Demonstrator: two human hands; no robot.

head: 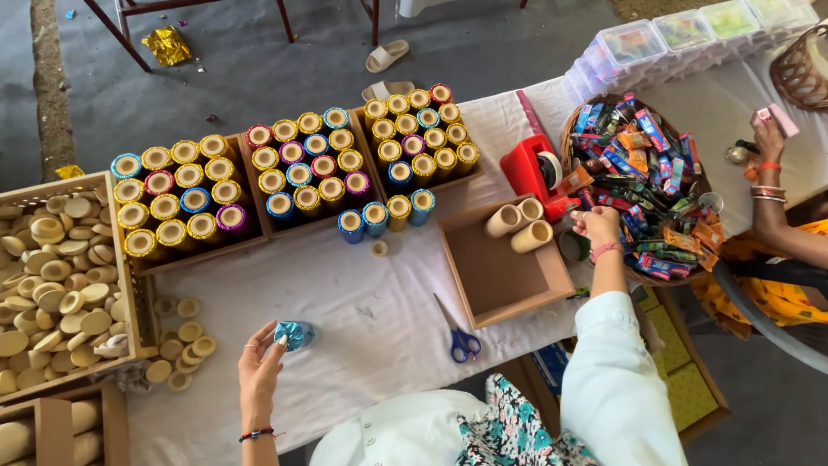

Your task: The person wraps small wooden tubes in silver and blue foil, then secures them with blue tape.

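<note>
Left hand (259, 367) is up off the white-clothed surface (362, 302), wrist bent, fingers curled — its grip pinches a small blue foil-wrapped tube (296, 334), which sits just left of the blue-handled scissors (459, 338). Right arm reaches out long, sleeve white, and the right hand (597, 226) hovers well right of the scissors, at the rim of the wicker basket of sweets (634, 173); fingers half closed, but I cannot tell if that grip has anything. Between the scissors and that hand stands an open cardboard box (496, 276) with three plain tubes (519, 224), the red tape dispenser (536, 173) just beyond it. Another person's hand (768, 142) holds a pink packet far right.
</note>
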